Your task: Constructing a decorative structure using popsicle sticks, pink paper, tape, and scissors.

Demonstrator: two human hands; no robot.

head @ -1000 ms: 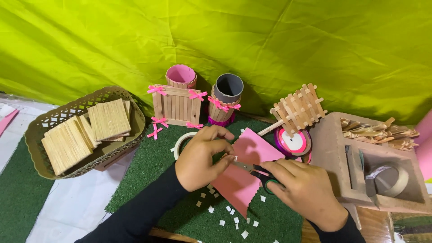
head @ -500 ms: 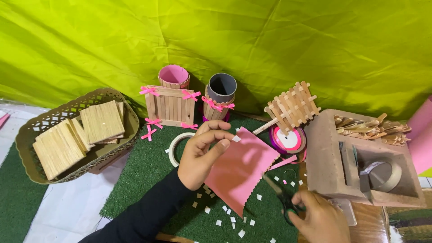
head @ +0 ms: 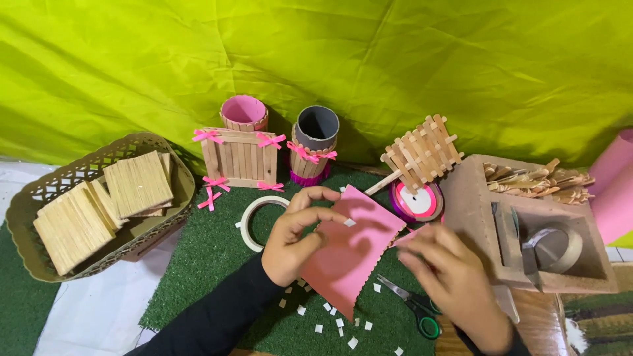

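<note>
Scissors (head: pixel 414 307) have been laid down right of the pink sheet (head: pixel 349 256); right hand (head: pixel 455 285), blurred, fingers loosely apart, empty. Left hand (head: pixel 298 238) pinches the sheet's left edge. White snippets (head: pixel 335 324) lie below it; sheet's edge is scalloped, cutting seemingly finished.

I see a green turf mat (head: pixel 217 277) at lower centre, bearing white paper scraps (head: pixel 330 323), scissors (head: pixel 412 310), a tape ring (head: pixel 254 214) and stick holders (head: pixel 241 155); a basket (head: pixel 26 198) sits at left.
</note>
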